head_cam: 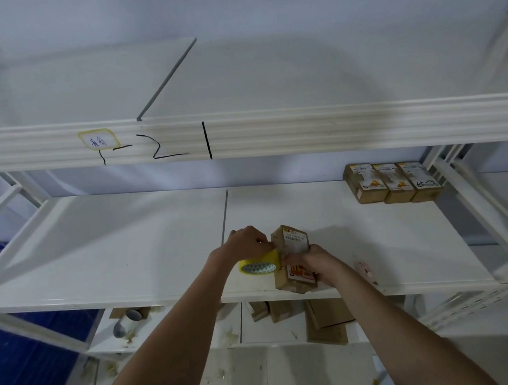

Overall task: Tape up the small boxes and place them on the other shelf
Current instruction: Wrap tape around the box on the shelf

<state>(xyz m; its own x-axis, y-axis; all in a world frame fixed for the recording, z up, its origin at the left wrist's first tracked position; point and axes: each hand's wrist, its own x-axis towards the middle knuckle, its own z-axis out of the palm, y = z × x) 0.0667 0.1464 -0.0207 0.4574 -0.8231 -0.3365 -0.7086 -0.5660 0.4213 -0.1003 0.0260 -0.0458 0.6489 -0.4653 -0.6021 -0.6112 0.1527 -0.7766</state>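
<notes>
At the shelf's (365, 245) 6 o'clock edge, the right hand (315, 262) clasps the box (291, 249) while the left hand (247, 242) pinches the tape (260, 264); keep the strip taut and centred on the seam.

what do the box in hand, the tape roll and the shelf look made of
Box: brown corrugated cardboard by the look, matte, with printed paper labels.
Tape roll: glossy yellowish plastic film, apparently on a patterned core.
Shelf: smooth white board, likely painted metal or laminate; the frame looks like painted steel.
</notes>
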